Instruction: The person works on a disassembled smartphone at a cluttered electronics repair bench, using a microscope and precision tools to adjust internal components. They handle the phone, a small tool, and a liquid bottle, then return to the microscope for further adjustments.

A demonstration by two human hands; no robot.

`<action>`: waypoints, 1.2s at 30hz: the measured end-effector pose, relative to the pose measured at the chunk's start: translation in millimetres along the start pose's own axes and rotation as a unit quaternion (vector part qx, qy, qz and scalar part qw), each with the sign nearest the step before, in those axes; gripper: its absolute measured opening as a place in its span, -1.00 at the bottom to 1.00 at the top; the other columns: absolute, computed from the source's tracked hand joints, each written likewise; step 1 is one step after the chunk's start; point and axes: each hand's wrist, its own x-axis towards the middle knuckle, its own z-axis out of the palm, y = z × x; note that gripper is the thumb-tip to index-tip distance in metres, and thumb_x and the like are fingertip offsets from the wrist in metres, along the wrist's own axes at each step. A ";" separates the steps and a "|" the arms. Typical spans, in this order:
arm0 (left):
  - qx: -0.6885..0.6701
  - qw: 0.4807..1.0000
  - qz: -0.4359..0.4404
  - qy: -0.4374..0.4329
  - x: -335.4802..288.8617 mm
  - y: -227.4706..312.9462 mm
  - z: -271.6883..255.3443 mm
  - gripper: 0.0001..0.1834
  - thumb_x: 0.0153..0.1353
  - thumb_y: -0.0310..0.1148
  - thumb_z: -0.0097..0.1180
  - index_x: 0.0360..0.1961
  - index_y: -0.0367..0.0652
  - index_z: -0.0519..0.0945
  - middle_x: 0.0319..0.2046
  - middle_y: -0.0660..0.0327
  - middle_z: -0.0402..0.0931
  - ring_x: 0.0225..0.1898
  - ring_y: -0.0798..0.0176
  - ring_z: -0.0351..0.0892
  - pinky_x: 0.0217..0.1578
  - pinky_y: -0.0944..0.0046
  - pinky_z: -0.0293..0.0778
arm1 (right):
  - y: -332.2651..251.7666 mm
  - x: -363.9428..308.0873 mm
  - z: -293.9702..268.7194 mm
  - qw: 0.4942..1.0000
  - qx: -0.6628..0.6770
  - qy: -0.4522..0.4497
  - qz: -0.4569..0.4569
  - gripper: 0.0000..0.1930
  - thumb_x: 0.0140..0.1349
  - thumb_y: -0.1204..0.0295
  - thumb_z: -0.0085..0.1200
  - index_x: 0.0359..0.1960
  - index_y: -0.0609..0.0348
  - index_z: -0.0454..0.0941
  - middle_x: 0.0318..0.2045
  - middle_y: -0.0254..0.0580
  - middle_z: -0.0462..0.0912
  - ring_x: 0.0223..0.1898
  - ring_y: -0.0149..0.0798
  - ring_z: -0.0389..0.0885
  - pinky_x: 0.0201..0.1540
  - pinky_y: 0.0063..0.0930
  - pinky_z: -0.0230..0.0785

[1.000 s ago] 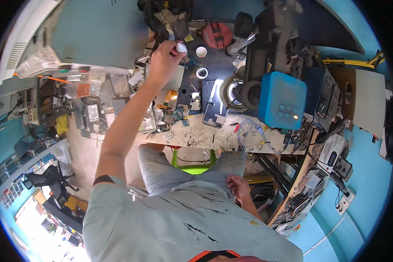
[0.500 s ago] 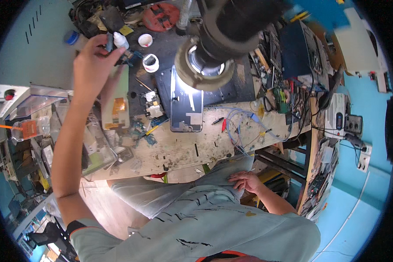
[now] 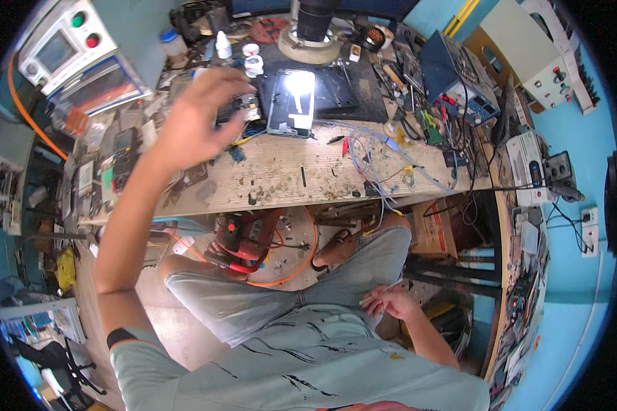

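Grey and glinting, the phone (image 3: 292, 103) lay flat on the bench (image 3: 301, 171), just right of my left hand (image 3: 197, 116), its long axis running away from me toward the microscope (image 3: 314, 31). That hand hovered loose-fingered and empty. My right hand (image 3: 389, 301) rested slack on my thigh, far off.

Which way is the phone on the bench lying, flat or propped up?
Flat. The phone lies on the dark mat, its face catching glare.

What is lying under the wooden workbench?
Under the workbench a red machine with orange hose sits by a sandalled foot. Farther back is hidden in shadow.
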 end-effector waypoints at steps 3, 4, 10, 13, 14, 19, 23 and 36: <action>-0.041 0.994 0.060 -0.076 5.5 18.2 15.7 -0.42 0.11 -0.32 0.42 0.21 -0.13 0.61 0.29 0.02 0.49 0.34 -0.14 0.48 0.36 -0.07 0.43 | -25.4 -21.7 44.4 0.996 -0.057 -0.007 -0.066 -0.80 0.31 0.49 0.34 -0.16 0.45 0.76 -0.25 0.07 0.82 -0.32 -0.12 0.81 -0.30 -0.32 0.67; -0.039 0.990 0.082 -0.105 7.4 22.3 19.9 -0.31 0.07 -0.25 0.48 0.27 -0.11 0.57 0.35 0.01 0.44 0.38 -0.16 0.44 0.38 -0.08 0.41 | -45.3 -32.0 58.9 0.986 -0.120 -0.035 -0.114 -0.80 0.31 0.51 0.34 -0.15 0.44 0.76 -0.27 0.05 0.82 -0.33 -0.13 0.81 -0.30 -0.33 0.66; -0.009 0.983 0.044 -0.179 5.0 20.2 36.4 0.14 -0.12 0.02 0.63 0.51 0.02 0.35 0.51 -0.06 0.21 0.49 -0.23 0.26 0.46 -0.12 0.28 | -179.9 -65.7 117.1 0.826 -0.350 -0.101 -0.430 -0.87 0.29 0.52 0.32 -0.23 0.37 0.79 -0.41 -0.03 0.78 -0.38 -0.24 0.76 -0.28 -0.36 0.60; -0.008 0.985 0.013 -0.169 8.2 16.2 51.3 0.18 -0.14 0.06 0.63 0.52 0.00 0.34 0.52 -0.08 0.21 0.50 -0.23 0.25 0.48 -0.10 0.25 | -244.7 -54.6 125.9 0.779 -0.348 -0.105 -0.511 -0.80 0.35 0.47 0.26 -0.11 0.36 0.77 -0.36 -0.06 0.78 -0.39 -0.26 0.73 -0.28 -0.33 0.59; -0.010 0.985 0.003 -0.171 11.5 14.0 53.4 0.18 -0.14 0.06 0.63 0.52 0.00 0.34 0.52 -0.08 0.21 0.50 -0.23 0.25 0.48 -0.10 0.24 | -264.2 -42.8 131.4 0.776 -0.328 -0.112 -0.528 -0.78 0.38 0.46 0.24 -0.05 0.36 0.75 -0.33 -0.06 0.78 -0.38 -0.26 0.72 -0.27 -0.33 0.59; -0.037 0.983 0.047 -0.173 18.9 1.3 52.9 0.11 -0.07 -0.06 0.60 0.52 -0.07 0.34 0.50 -0.09 0.24 0.49 -0.21 0.27 0.48 -0.08 0.24 | -349.2 45.7 182.2 0.784 -0.323 -0.110 -0.518 -0.69 0.48 0.44 0.17 0.16 0.33 0.68 -0.11 -0.06 0.79 -0.13 -0.26 0.76 -0.09 -0.37 0.62; -0.051 0.986 0.055 -0.148 29.0 0.5 56.7 -0.05 -0.04 -0.20 0.59 0.42 -0.14 0.47 0.40 -0.10 0.39 0.39 -0.21 0.40 0.42 -0.07 0.32 | -385.7 105.0 197.3 0.772 -0.332 -0.099 -0.533 -0.69 0.51 0.42 0.16 0.16 0.34 0.69 -0.05 -0.05 0.80 -0.04 -0.25 0.77 -0.04 -0.41 0.64; -0.012 0.992 0.033 -0.125 26.9 15.4 52.6 -0.06 -0.05 0.01 0.60 0.36 -0.09 0.52 0.33 -0.01 0.44 0.36 -0.17 0.40 0.43 -0.12 0.27 | -414.1 162.2 223.8 0.766 -0.357 -0.029 -0.534 -0.80 0.42 0.41 0.18 -0.16 0.29 0.77 -0.28 -0.18 0.77 -0.33 -0.40 0.68 -0.17 -0.51 0.51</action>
